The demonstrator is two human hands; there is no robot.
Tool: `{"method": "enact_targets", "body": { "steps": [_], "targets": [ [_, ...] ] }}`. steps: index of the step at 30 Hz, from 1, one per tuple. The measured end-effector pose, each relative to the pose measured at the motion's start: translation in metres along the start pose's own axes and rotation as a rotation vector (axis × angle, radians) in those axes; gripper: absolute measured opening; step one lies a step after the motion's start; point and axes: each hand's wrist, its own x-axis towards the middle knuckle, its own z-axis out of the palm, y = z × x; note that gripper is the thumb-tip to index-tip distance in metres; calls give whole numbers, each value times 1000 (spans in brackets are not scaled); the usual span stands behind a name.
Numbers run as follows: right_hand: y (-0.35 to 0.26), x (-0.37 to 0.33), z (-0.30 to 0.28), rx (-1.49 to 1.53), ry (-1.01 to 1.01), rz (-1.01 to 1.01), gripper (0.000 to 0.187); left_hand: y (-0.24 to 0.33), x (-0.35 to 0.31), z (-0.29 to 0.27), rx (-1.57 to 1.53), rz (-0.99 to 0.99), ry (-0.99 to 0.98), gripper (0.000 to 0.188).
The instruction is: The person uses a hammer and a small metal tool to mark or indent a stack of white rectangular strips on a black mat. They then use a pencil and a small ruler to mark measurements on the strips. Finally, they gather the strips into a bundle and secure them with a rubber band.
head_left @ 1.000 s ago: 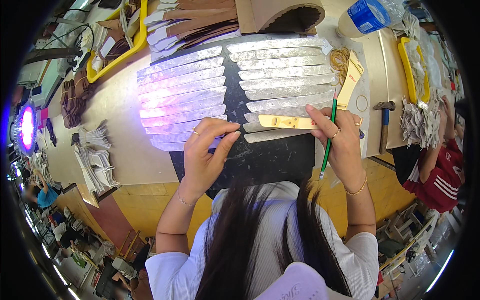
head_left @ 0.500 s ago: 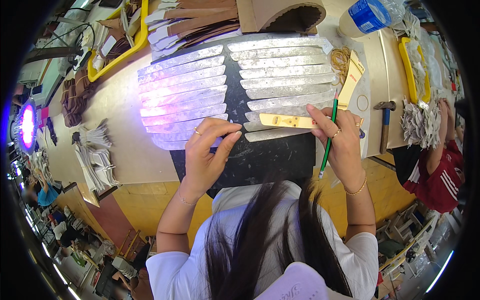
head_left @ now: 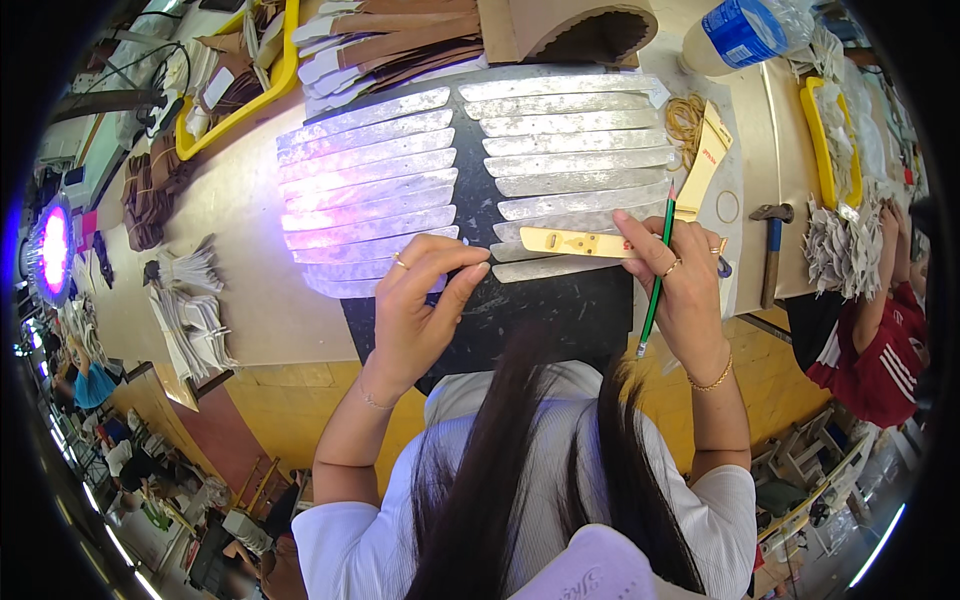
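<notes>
My right hand [head_left: 692,295] holds a cream-yellow template strip [head_left: 575,242], with small cut-outs and markings, over the lower right pale strips. In the same hand a green pencil [head_left: 655,300] leans with its sharpened tip upward. My left hand [head_left: 415,305] is closed in a pinch just left of the template's end; anything between its fingertips is too small to make out. Before me, silvery-white mottled strips lie in two overlapping columns, a left column [head_left: 385,150] and a right column [head_left: 570,124], on a black mat [head_left: 560,325].
Another cream template [head_left: 712,155] and rubber bands [head_left: 686,120] lie right of the strips, near a blue-handled hammer [head_left: 772,250]. Brown and white strips [head_left: 400,45] are stacked behind. A lit lamp [head_left: 55,255] stands left. At right, a person in red [head_left: 880,350] handles a white bundle.
My left hand has shifted very slightly to the right, still pinched. My right hand keeps the template and pencil in nearly the same place.
</notes>
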Motion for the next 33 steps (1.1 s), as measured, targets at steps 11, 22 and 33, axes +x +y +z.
{"method": "enact_targets", "body": {
  "steps": [11,22,33],
  "targets": [
    [0,-5,5,-6,-94,-72,53,2,3,8,113,118,-58,33],
    [2,-10,6,121,-58,-42,32,-3,2,20,170,235,-207,27],
    [1,-8,21,170,-29,-43,33,-7,6,24,319,268,-219,29]
  ]
}}
